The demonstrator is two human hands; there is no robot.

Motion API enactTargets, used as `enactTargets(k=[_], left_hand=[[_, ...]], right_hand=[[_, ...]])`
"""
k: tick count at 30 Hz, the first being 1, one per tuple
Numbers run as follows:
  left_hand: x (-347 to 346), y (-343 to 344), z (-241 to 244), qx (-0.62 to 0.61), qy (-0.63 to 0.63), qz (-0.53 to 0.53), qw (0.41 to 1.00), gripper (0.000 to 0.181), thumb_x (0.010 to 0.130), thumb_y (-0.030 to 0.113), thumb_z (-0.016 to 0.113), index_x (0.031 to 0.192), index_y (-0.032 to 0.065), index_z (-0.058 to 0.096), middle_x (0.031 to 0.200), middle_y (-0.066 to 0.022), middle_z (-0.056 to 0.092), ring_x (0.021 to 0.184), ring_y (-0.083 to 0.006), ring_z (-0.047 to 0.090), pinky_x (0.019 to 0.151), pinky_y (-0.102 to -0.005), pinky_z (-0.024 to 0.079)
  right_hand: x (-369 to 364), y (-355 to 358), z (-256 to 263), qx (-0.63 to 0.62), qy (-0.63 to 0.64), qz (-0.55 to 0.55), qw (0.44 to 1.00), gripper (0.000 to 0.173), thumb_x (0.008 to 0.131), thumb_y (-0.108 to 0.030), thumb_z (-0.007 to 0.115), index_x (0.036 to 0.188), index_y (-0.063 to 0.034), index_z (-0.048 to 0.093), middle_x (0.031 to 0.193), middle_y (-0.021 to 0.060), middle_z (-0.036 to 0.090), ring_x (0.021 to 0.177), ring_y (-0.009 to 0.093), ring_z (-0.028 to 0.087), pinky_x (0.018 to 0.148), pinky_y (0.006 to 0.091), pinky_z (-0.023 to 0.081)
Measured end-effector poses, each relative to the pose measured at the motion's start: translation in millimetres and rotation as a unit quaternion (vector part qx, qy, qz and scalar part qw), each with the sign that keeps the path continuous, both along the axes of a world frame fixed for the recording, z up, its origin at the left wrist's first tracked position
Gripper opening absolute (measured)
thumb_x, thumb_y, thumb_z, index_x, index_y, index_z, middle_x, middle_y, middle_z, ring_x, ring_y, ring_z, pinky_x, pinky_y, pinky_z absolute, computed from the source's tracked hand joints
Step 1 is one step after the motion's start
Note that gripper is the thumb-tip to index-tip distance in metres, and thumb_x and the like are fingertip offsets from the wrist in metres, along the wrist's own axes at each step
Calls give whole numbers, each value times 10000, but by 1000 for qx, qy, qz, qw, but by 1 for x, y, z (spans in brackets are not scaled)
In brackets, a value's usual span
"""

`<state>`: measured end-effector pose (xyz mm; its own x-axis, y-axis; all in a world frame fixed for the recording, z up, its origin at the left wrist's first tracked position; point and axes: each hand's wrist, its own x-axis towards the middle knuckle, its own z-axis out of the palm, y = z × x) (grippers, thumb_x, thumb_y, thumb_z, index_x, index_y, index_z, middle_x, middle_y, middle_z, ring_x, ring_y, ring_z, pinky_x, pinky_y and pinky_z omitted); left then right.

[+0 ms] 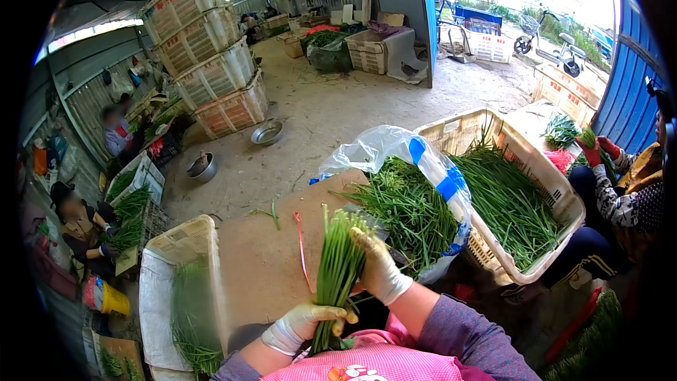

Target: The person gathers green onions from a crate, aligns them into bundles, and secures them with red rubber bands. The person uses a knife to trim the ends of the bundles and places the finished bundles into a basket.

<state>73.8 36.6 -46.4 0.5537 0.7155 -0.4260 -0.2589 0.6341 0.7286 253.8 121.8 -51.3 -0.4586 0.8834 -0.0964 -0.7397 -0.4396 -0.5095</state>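
Observation:
A bundle of green stalks, probably flowering chives, stands nearly upright before my chest. My left hand, in a stained thin glove, is wrapped around its lower part. Against the bundle's upper right side is my right hand, gloved alike; whether its fingers grip the stalks is hidden. A red tie strip lies on the brown board just left of the bundle. Loose green stalks fill a clear plastic bag with blue marks, beyond my right hand.
Long greens fill a plastic crate at right, beside a seated co-worker. Another lined crate with greens stands at left. Metal basins and stacked crates are on the floor beyond. Other people sit along the left wall.

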Motion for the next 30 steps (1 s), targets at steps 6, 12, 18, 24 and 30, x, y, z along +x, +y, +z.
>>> enactTargets(k=[6, 12, 18, 24, 30], left_hand=[[-39, 7, -29, 29, 13, -7, 999, 449, 888, 191, 693, 1258, -43, 589, 807, -148, 697, 510, -157, 519, 549, -294, 436], [-36, 1, -11, 47, 29, 40, 998, 639, 891, 208, 695, 1437, -3, 438, 736, -106, 661, 486, -128, 493, 486, -266, 391], [-33, -1, -12, 55, 98, 3, 994, 642, 849, 229, 715, 1386, -40, 488, 672, -95, 621, 464, -121, 474, 451, -248, 363], [-28, 0, -3, 78, 91, -75, 990, 709, 802, 290, 748, 1372, -51, 499, 666, -100, 616, 452, -117, 467, 420, -240, 348], [-22, 6, -11, 43, 84, -94, 991, 391, 835, 238, 732, 1097, -25, 609, 712, -93, 651, 488, -110, 500, 456, -225, 377]], right_hand=[[40, 30, -6, 153, -218, -50, 962, 461, 926, -198, 713, 1333, -22, 585, 1117, 32, 679, 914, 107, 644, 821, 285, 515], [57, 36, -17, 201, -218, -1, 955, 388, 935, -207, 707, 1252, 7, 639, 1004, 40, 710, 828, 94, 661, 750, 246, 538], [63, 34, -13, 180, -262, -14, 948, 275, 946, -188, 692, 1140, 7, 689, 892, 31, 699, 707, 77, 617, 667, 233, 514], [82, 49, -24, 143, -200, -73, 967, 316, 944, -171, 681, 1207, -4, 633, 946, 63, 685, 815, 123, 629, 708, 262, 511], [74, 28, -6, 207, -270, 86, 936, 380, 885, -121, 739, 1236, -18, 634, 1068, 20, 685, 939, 110, 628, 885, 276, 506]])
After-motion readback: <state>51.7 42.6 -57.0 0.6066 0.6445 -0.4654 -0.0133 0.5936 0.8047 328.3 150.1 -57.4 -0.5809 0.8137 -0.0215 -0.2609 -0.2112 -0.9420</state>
